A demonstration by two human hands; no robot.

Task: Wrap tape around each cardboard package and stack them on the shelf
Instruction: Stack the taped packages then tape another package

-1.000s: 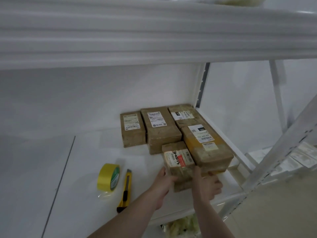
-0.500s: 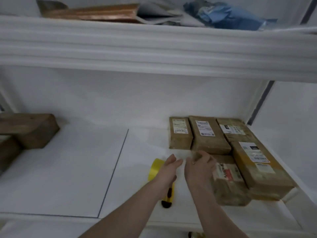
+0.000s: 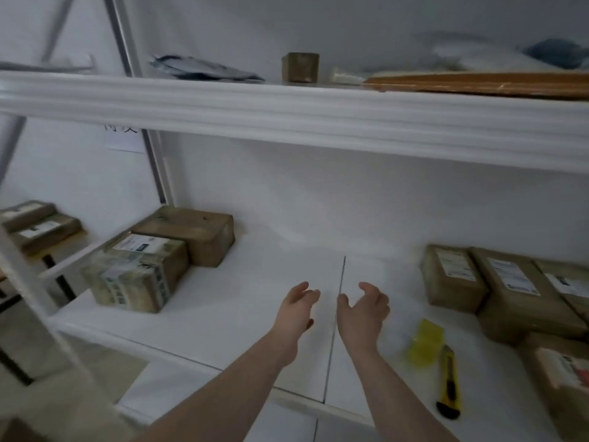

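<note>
1. Left hand point(image 3: 298, 309) is held out over the white shelf point(image 3: 223, 317), fingers loose & slightly spread, holding nothing.
2. Right hand point(image 3: 363, 309) is beside it, just right of the seam in the shelf board; fingers lightly curved, thumb apart, also empty. The two hands are near each other, not touching.
3. Yellow tape roll point(image 3: 424, 342) lies on the shelf right of the right hand, blurred. Yellow utility knife point(image 3: 448, 382) lies just beside it, nearer the front edge.
4. Right side of shelf: cardboard packages w/ white labels point(image 3: 516, 290) sit side by side, approx. 4 in view; one more point(image 3: 561, 374) is nearer the front, partly cut off by the frame edge.
5. Left side of shelf: a printed package point(image 3: 134, 279) at front, a labelled one behind it & a plain brown package point(image 3: 194, 232) at the back, all close together.
6. Far left, beyond the shelf post: more labelled boxes point(image 3: 35, 224), blurred.
7. Upper shelf point(image 3: 287, 116): small brown block point(image 3: 300, 67), grey bags, flat brown board point(image 3: 478, 84).
</note>
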